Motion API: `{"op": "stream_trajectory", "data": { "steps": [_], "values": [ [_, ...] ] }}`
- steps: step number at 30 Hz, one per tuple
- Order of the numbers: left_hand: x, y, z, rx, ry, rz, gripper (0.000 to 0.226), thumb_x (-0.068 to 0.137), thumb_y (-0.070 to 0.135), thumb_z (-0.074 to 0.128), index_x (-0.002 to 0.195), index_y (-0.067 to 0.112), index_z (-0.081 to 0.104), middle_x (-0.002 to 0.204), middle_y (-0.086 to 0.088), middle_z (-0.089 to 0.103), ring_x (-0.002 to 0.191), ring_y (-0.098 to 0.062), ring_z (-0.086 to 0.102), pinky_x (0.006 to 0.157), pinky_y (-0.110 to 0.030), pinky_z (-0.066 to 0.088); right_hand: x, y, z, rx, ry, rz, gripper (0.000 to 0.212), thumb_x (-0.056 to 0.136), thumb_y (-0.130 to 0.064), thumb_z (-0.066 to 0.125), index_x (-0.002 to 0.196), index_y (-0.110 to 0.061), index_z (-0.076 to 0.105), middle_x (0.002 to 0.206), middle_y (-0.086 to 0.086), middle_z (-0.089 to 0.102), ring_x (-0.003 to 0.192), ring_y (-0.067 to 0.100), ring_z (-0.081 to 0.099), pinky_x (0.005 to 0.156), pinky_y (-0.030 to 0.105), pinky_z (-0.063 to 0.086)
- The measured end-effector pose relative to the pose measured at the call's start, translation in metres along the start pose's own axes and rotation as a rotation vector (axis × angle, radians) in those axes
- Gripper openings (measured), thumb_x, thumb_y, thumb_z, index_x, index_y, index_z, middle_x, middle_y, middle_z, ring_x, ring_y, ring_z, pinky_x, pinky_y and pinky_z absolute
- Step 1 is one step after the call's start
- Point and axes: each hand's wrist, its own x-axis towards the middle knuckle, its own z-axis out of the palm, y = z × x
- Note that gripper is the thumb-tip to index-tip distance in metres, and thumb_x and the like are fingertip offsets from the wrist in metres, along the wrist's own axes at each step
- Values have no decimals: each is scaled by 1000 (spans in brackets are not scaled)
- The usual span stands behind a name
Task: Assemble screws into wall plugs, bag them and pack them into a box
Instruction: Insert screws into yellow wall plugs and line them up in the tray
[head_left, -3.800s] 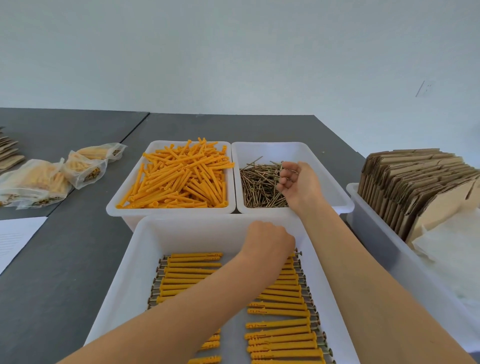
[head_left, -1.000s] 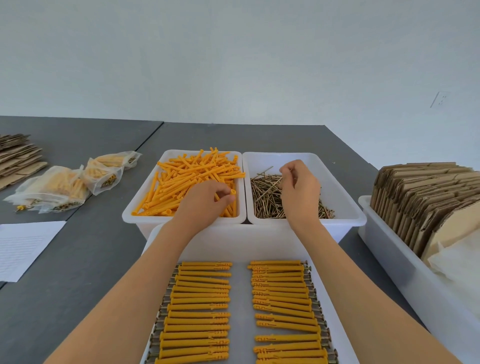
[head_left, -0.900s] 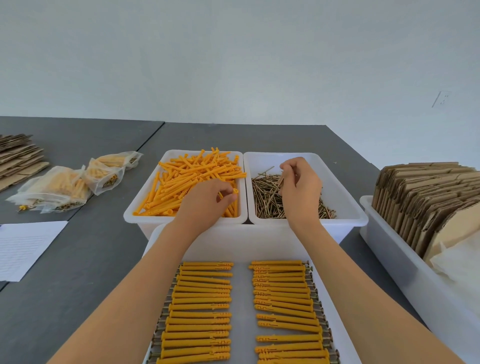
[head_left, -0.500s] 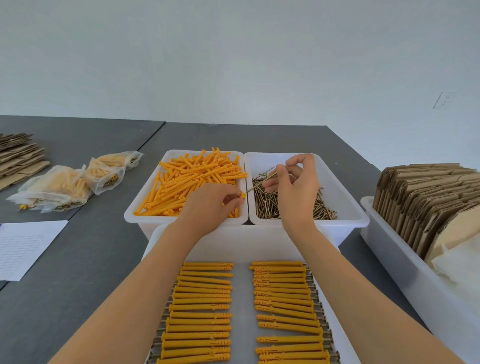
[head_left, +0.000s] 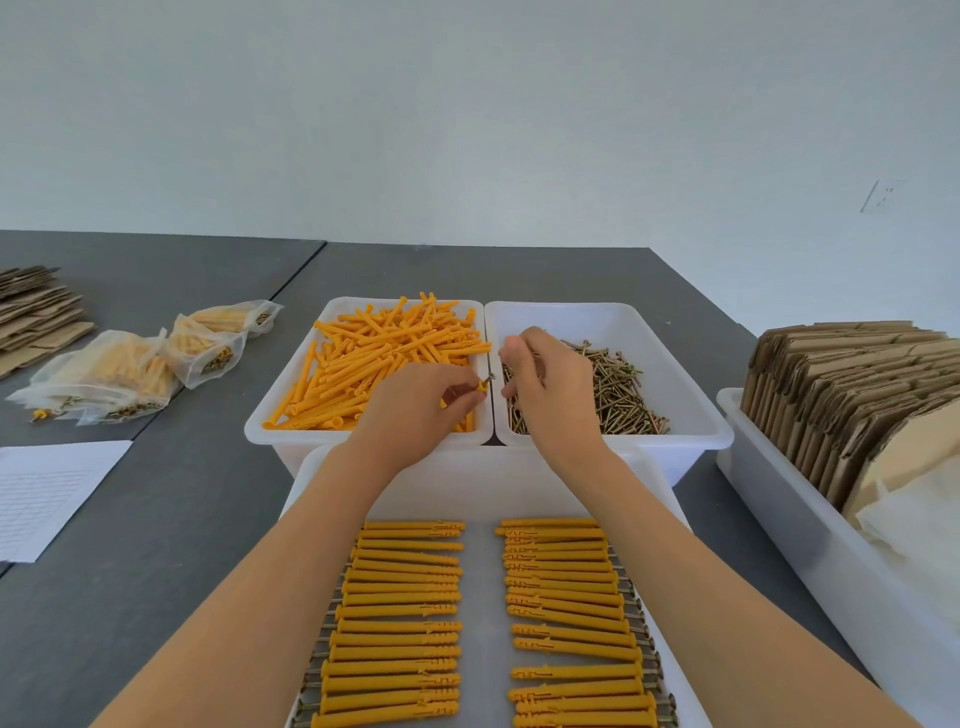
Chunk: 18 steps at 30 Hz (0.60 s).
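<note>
Plug (head_left: 475, 388) and screw (head_left: 489, 378) are met just above the seam between the two far bins, the plug pinched in the grip of the left hand (head_left: 415, 410) with only its orange tip showing past the fingertips. A screw head is seen at that tip, so insertion is judged to be under way. The right hand (head_left: 545, 395) is held just beside it with fingers curled; whether anything is pinched there cannot be told.

Loose plugs (head_left: 384, 364) are heaped in the bin behind and to the left of the grip, loose screws (head_left: 618, 395) in the bin to its right. Finished pairs (head_left: 400, 618) are laid in two rows in the tray (head_left: 332, 478) nearer the body. Filled bags (head_left: 119, 374) lie well off to the left on the desk (head_left: 156, 519), flat cartons (head_left: 852, 384) well off to the right.

A plug is judged light, slightly flexible and smooth, best pinched near its open mouth so it does not bend. A screw is stiff, thin and sharp-tipped, best taken by the head end.
</note>
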Motion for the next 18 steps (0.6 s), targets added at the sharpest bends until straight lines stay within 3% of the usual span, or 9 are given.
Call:
{"op": "stream_trajectory", "data": {
  "steps": [4, 8, 11, 14, 18],
  "values": [
    [1, 8, -5, -42, 44, 25, 19, 98, 35, 56, 80, 31, 61, 74, 14, 61, 70, -1, 54, 60, -27, 46, 9, 8, -11, -11, 163, 123, 34, 102, -18, 36, 78, -12, 60, 69, -1, 58, 65, 22, 60, 63, 32, 45],
    [5, 47, -15, -97, 122, 191, 21, 97, 38, 54, 86, 27, 67, 75, 14, 63, 73, -1, 56, 60, -17, 43, 19, 29, -29, 231, 374, 594, 36, 98, -12, 33, 73, -12, 59, 79, 7, 62, 60, 19, 55, 50, 23, 43],
    [2, 75, -17, -72, -87, 267, 22, 94, 45, 52, 83, 30, 64, 71, 15, 62, 70, -1, 58, 60, -24, 49, 26, 38, -42, 459, 470, 871, 33, 95, -8, 32, 75, -9, 58, 74, 6, 59, 52, 14, 50, 46, 23, 43],
    [-6, 87, -5, 37, -358, 292, 20, 93, 48, 54, 87, 32, 66, 75, 17, 62, 73, 0, 56, 62, -26, 49, 28, 39, -45, 535, 474, 906, 32, 94, -7, 32, 74, -9, 58, 67, 4, 56, 49, 13, 48, 45, 22, 42],
    [-16, 106, 20, 258, -404, 367, 24, 95, 46, 52, 88, 27, 65, 77, 8, 61, 75, -15, 57, 55, -25, 34, 27, 38, -43, 509, 440, 889, 33, 94, -7, 32, 73, -10, 58, 64, 3, 56, 47, 12, 48, 42, 20, 42]
  ]
}}
